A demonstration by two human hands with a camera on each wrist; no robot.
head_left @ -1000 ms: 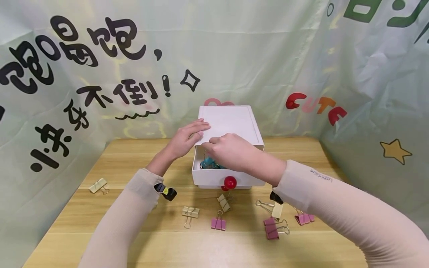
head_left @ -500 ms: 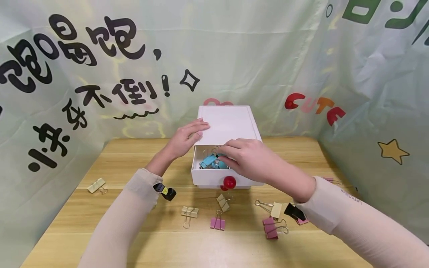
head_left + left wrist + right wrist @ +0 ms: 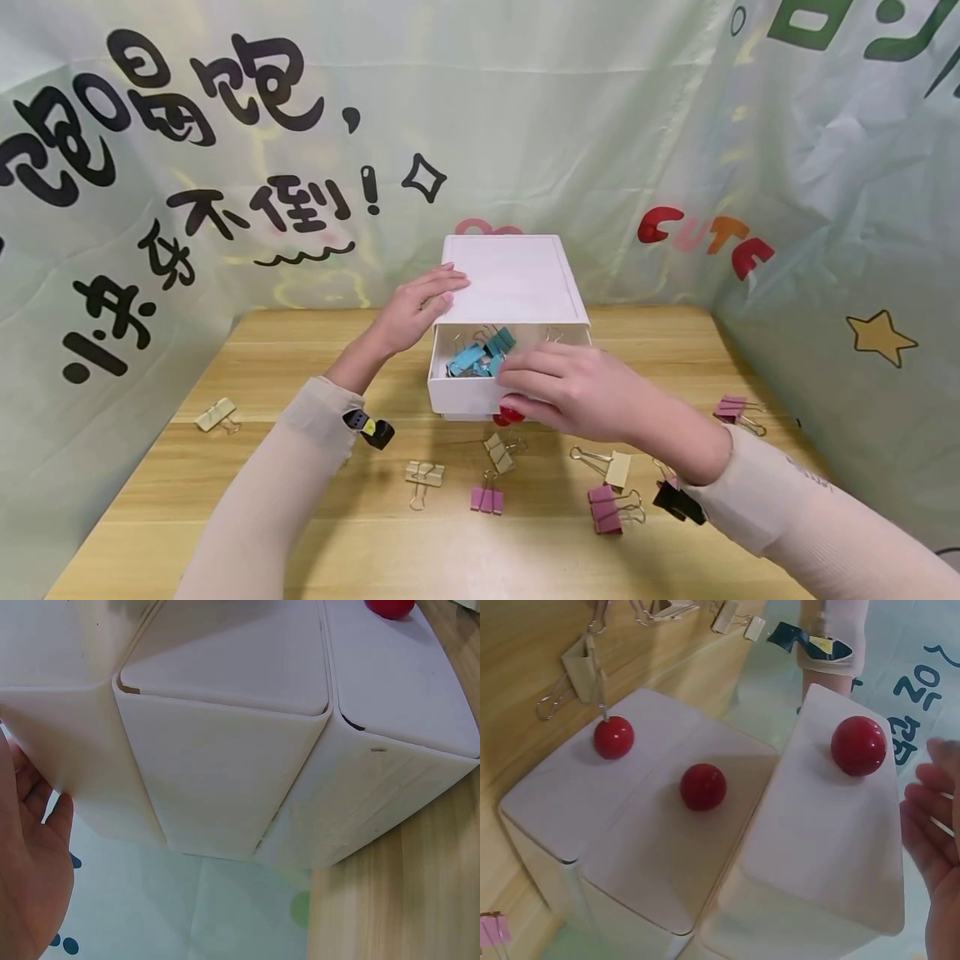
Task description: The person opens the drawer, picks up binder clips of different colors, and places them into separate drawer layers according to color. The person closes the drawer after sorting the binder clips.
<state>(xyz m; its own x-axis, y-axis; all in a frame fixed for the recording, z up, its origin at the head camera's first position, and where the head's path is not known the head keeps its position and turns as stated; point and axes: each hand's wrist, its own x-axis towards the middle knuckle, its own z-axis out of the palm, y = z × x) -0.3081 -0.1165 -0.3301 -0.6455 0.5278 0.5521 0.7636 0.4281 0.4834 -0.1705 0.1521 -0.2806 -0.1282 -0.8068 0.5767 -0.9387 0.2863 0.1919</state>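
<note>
A white drawer cabinet (image 3: pixel 510 279) stands on the table with its top drawer (image 3: pixel 461 397) pulled out. Several blue binder clips (image 3: pixel 467 360) lie inside, at the left of that drawer. My left hand (image 3: pixel 412 308) rests on the cabinet's top left edge, fingers extended; the left wrist view shows the same hand at the cabinet's side. In front of the drawer's right part is my right hand (image 3: pixel 573 387), partly covering the red knob (image 3: pixel 512 414). The right wrist view has its loosely bent fingers (image 3: pixel 930 817) beside the drawer's upper rim, holding nothing visible.
Cream binder clips (image 3: pixel 426 475) and pink binder clips (image 3: pixel 487 501) are scattered on the wooden table (image 3: pixel 375 550) before the cabinet. Another cream clip (image 3: pixel 216 414) lies far left, a pink one (image 3: pixel 731 408) far right. A printed cloth (image 3: pixel 555 125) hangs behind.
My right hand has come out of the drawer and moved right and toward me, to the drawer front. More blue binder clips show inside. My left hand has stayed in place.
</note>
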